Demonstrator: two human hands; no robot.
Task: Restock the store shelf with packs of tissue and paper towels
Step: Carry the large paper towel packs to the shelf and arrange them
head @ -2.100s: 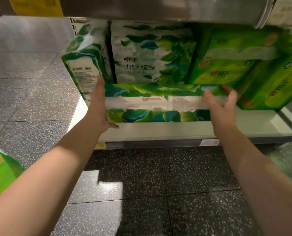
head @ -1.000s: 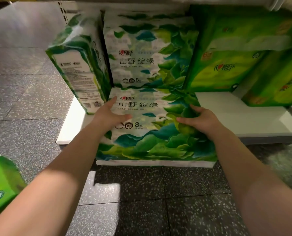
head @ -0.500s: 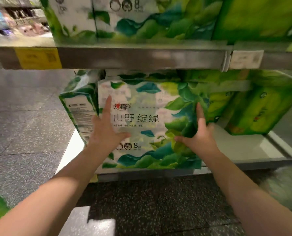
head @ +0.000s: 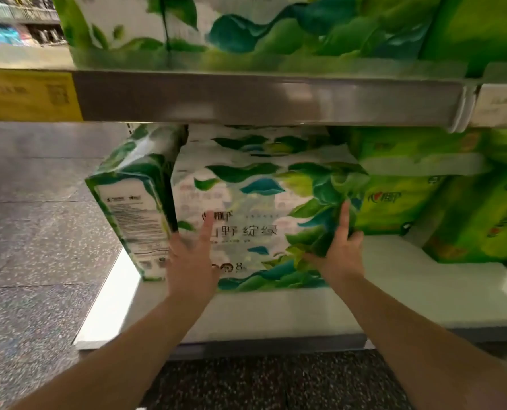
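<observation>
Head view: two hands, left (head: 191,255) flat, right (head: 339,253) fingers pinching one leaf-print pack (head: 255,208).

The left hand (head: 191,261) covers part of the lettering on the leaf-print tissue pack (head: 246,202). The yellow price tag (head: 30,94) at upper left is too blurred to read. Packs on the upper shelf (head: 246,99) are cut off by the top edge. Both forearms run out of the bottom edge.
</observation>
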